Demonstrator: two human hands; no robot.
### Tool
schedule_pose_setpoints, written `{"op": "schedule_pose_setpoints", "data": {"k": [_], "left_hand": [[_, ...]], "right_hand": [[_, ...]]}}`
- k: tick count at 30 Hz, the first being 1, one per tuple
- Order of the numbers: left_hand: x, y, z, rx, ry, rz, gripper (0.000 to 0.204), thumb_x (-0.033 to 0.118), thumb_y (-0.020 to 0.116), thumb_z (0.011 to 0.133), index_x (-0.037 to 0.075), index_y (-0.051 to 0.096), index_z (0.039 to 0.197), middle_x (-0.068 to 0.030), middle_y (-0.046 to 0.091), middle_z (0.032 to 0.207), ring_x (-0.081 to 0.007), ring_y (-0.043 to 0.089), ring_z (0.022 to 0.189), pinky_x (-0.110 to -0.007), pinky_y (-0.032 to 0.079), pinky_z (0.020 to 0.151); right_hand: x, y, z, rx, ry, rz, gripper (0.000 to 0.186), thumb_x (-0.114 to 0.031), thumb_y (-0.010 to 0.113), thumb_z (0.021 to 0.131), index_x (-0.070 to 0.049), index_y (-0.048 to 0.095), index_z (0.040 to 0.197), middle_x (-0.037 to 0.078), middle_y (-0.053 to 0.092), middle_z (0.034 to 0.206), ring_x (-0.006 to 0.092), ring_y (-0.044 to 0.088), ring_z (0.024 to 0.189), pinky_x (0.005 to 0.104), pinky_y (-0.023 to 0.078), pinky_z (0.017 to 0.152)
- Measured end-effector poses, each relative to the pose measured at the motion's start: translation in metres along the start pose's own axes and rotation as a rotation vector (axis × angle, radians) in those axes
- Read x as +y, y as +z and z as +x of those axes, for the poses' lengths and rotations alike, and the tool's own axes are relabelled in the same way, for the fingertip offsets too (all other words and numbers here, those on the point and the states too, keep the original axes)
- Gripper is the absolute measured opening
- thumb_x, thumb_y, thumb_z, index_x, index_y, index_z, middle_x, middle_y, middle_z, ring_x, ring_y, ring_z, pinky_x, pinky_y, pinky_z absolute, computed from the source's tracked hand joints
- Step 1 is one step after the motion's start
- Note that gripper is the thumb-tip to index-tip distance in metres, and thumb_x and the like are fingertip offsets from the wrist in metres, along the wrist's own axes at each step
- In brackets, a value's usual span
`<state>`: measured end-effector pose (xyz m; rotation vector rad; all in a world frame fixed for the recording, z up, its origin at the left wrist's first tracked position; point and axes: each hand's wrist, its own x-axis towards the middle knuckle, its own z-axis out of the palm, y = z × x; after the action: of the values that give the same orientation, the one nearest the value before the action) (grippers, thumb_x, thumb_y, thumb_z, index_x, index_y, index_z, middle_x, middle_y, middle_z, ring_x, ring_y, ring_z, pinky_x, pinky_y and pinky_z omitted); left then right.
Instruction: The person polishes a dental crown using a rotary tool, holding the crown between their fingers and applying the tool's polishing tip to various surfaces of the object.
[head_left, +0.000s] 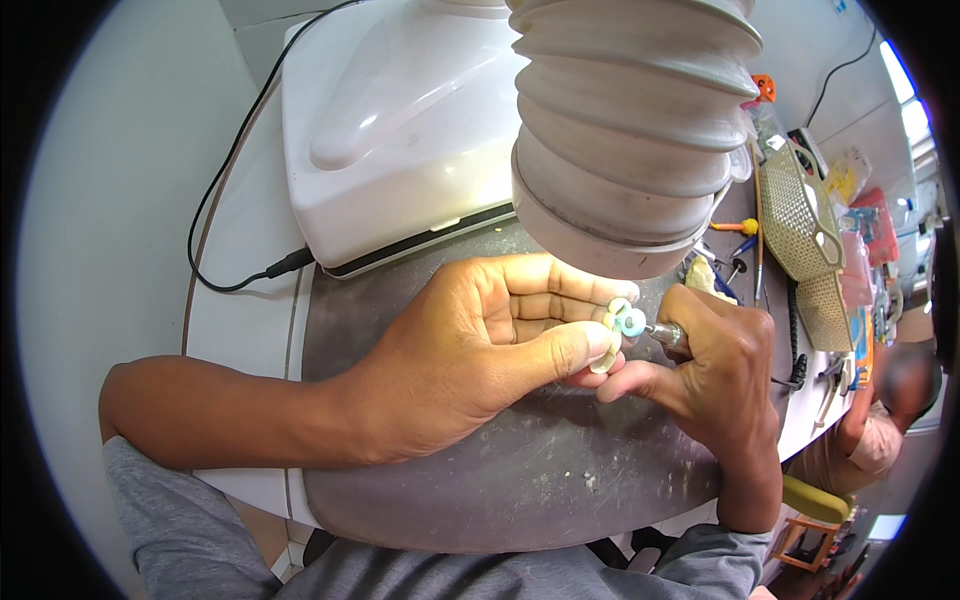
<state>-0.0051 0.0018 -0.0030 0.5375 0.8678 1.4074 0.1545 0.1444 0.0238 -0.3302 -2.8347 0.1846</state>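
Observation:
Pinched between the thumb and fingers of my left hand (475, 350) is a small, curved, cream-coloured piece (604, 362), partly covered by the fingertips; it looks like dental work, though its exact kind is unclear. My right hand (722, 365) closes around a metal rotary handpiece (668, 334), pointed left toward that piece. At the handpiece's tip sits a small light-blue round polishing wheel (632, 322), which appears to touch the piece or lie right against it. Both hands meet over the dark grey mat (540, 490), just below the hose mouth.
A wide ribbed white suction hose (630, 130) hangs close above the hands. Behind it stands a white machine (400, 160) with a black cable (225, 180). Woven baskets (800, 220) and small tools line the right side, and another person (870, 440) sits beyond.

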Motion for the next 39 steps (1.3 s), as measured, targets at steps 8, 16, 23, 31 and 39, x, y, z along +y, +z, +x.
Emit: {"op": "schedule_pose_setpoints", "data": {"k": [8,16,23,31,39], "left_hand": [[-0.0025,-0.0015,0.0001,-0.010,0.014,0.021,0.044,0.004,0.059,0.090,-0.008,0.044,0.130,-0.0105,0.061,0.110,-0.0120,0.061,0.094,-0.027,0.051,0.087],[-0.0013,-0.0014,-0.0008,-0.019,0.024,0.030,0.044,0.004,0.059,0.091,-0.009,0.045,0.130,-0.0122,0.061,0.111,-0.0133,0.060,0.096,-0.028,0.051,0.088],[0.0012,0.0012,-0.0006,0.011,0.017,0.075,0.044,0.004,0.059,0.091,-0.009,0.044,0.130,-0.0155,0.061,0.114,-0.0154,0.061,0.100,-0.028,0.050,0.088],[0.0028,0.0014,-0.0012,-0.002,0.008,0.077,0.044,0.004,0.059,0.091,-0.010,0.045,0.130,-0.0175,0.061,0.115,-0.0153,0.061,0.100,-0.028,0.050,0.089],[0.0015,0.0008,-0.0016,0.000,0.013,0.080,0.043,0.004,0.058,0.091,-0.010,0.045,0.130,-0.0166,0.061,0.115,-0.0144,0.061,0.099,-0.027,0.051,0.087]], "right_hand": [[-0.0010,0.0013,0.0003,0.015,-0.007,0.009,0.062,-0.058,0.076,0.061,-0.007,0.041,0.058,0.004,0.040,0.049,0.0210,0.043,0.040,0.0352,0.035,0.041],[-0.0016,-0.0001,-0.0008,0.023,-0.003,-0.014,0.063,-0.060,0.076,0.059,-0.006,0.043,0.060,0.004,0.041,0.050,0.0205,0.046,0.041,0.0344,0.037,0.041],[-0.0006,0.0005,-0.0008,0.054,0.042,-0.041,0.066,-0.063,0.077,0.055,-0.007,0.043,0.061,0.004,0.042,0.050,0.0201,0.047,0.042,0.0339,0.038,0.042],[-0.0010,-0.0014,-0.0011,0.024,0.029,-0.047,0.066,-0.064,0.077,0.054,-0.006,0.044,0.061,0.004,0.042,0.049,0.0202,0.047,0.042,0.0340,0.037,0.041],[-0.0021,-0.0021,0.0001,0.023,0.030,-0.064,0.066,-0.063,0.077,0.055,-0.007,0.043,0.061,0.004,0.042,0.050,0.0202,0.047,0.042,0.0343,0.037,0.041]]}}
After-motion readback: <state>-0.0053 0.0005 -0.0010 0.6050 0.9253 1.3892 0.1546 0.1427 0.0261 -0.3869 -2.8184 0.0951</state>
